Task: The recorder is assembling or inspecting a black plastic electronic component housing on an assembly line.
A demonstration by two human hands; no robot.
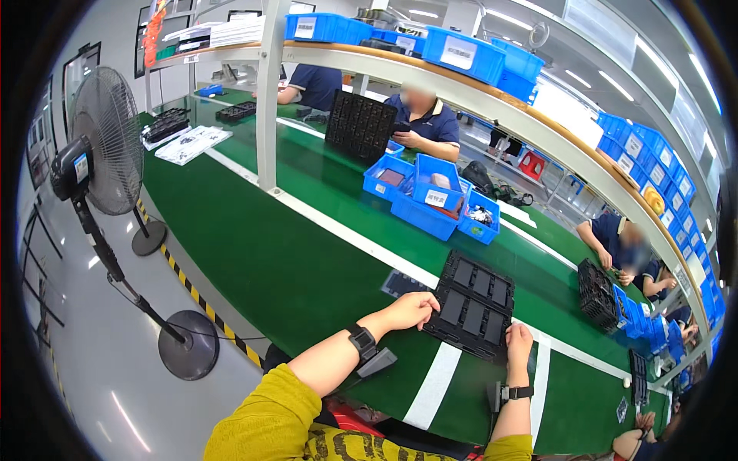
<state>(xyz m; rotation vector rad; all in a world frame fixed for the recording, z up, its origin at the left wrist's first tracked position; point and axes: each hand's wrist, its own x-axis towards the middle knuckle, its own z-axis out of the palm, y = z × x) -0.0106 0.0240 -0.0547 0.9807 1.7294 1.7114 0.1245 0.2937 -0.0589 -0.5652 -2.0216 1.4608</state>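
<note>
Yellow-green sleeves (269, 411) lie nearest. Beyond, the black tray (475, 298) rests on the table (307, 250), left hand (411, 311) curled at its left edge, right hand (520, 342) at its right; whether either clasps it, I cannot tell. Steadying seems the step in hand; any next shift would call for even support at both edges.

It is bright, with lamps (509, 20) above the shelf (477, 94). The floor (173, 415) left of it shines, and the shelf itself looks bent.

The left hand (413, 310) and right hand (520, 344) hold a black tray (483, 298) on the green table (292, 265).
</note>
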